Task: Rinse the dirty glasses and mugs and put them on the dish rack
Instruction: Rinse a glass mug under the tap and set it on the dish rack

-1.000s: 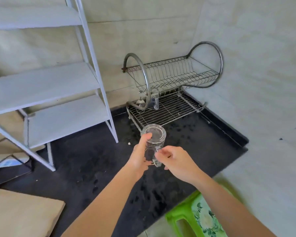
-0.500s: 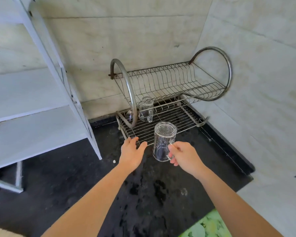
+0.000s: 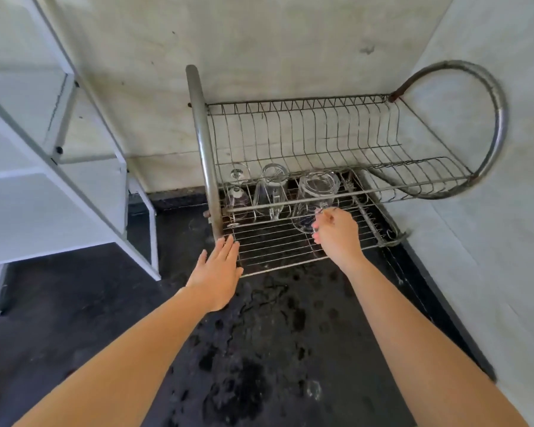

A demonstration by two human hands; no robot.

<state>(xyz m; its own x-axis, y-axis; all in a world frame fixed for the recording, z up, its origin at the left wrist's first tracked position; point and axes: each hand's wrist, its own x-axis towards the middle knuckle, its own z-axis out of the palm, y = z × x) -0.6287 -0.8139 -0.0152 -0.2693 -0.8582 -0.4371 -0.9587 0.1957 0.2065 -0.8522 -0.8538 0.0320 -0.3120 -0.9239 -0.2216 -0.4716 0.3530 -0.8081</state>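
Head view: right hand, grip pinched on the handle of an upturned mug on the lower shelf of the dish rack; left hand flat, grip wide. A jerky release could tip it into the neighbouring glass.

The two-tier dish rack of grey metal tube and wire is showing a dull finish, with rust spotting at the tube ends. The clear glass mug, clear glass tumbler and clear stemmed glass are presenting smooth, glossy surfaces. The black stone desk is appearing matt, blotched with wet patches. The white painted shelf unit is showing a smooth finish.
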